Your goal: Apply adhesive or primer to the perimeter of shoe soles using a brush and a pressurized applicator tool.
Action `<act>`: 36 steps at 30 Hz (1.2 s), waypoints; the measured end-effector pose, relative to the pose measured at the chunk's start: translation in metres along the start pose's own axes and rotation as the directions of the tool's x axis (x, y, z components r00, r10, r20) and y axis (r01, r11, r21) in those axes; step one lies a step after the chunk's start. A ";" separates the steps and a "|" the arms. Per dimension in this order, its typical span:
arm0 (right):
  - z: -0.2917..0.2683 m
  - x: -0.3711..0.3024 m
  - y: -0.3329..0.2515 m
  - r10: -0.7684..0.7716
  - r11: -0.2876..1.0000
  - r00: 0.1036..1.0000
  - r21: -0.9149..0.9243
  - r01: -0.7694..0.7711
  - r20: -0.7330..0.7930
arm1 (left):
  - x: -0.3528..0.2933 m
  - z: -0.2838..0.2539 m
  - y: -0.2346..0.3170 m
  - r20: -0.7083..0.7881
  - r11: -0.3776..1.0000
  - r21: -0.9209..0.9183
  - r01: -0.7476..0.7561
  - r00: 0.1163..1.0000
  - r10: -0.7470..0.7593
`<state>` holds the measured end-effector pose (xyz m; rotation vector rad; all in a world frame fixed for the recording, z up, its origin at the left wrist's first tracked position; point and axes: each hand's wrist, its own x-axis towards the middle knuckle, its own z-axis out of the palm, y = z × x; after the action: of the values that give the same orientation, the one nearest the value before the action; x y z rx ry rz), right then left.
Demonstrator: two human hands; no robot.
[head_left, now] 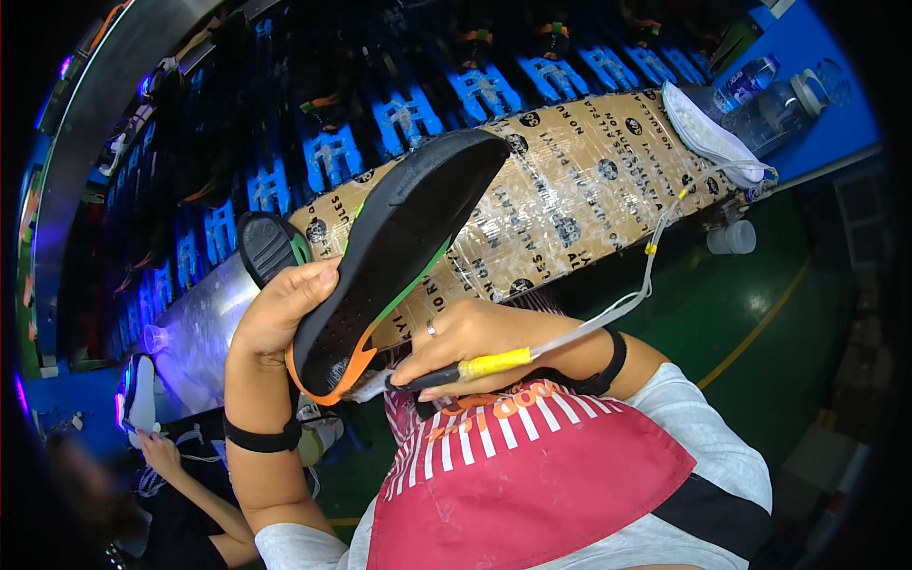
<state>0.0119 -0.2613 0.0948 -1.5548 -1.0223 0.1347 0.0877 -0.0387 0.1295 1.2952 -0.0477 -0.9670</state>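
Note:
My left hand (pixel 280 309) is closed round the edge of a black shoe sole (pixel 404 223) with orange and green trim. The sole is tilted up over the bench, its orange heel end toward me. In my right hand (pixel 470 332) is a glue brush (pixel 427 380) with a black handle and yellow tape; a pale tube (pixel 608 318) runs from it to the right. Its whitish tip (pixel 373 387) lies close to the orange heel edge; whether they touch I cannot tell. Another dark sole (pixel 269 245) with a green edge rests on the bench beyond my left hand.
Printed brown paper under clear film covers the bench (pixel 560 180). Behind it runs a line of blue holders (pixel 404 119). At the right are a white sole-shaped piece (pixel 703 133), bottles (pixel 774 114) and a white cup (pixel 731 237). A co-worker's hand (pixel 160 451) holds a shoe at lower left.

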 end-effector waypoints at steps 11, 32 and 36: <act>0.000 -0.006 0.013 0.034 0.996 0.999 0.079 -0.032 -0.023 | 0.008 -0.004 -0.007 -0.036 0.993 0.108 0.052 0.998 -0.049; -0.046 -0.039 -0.002 0.395 0.901 0.681 0.404 -0.157 -0.617 | -0.008 0.043 -0.080 -0.323 0.566 -0.643 -0.516 0.853 0.410; -0.042 -0.036 -0.002 0.436 0.869 0.647 0.481 -0.121 -0.626 | -0.010 0.063 -0.103 -0.247 0.580 -0.746 -0.328 0.944 0.216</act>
<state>0.0146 -0.3163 0.0926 -1.1982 -0.0854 -0.0568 -0.0115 -0.0770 0.0708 0.4911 0.2532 -0.5100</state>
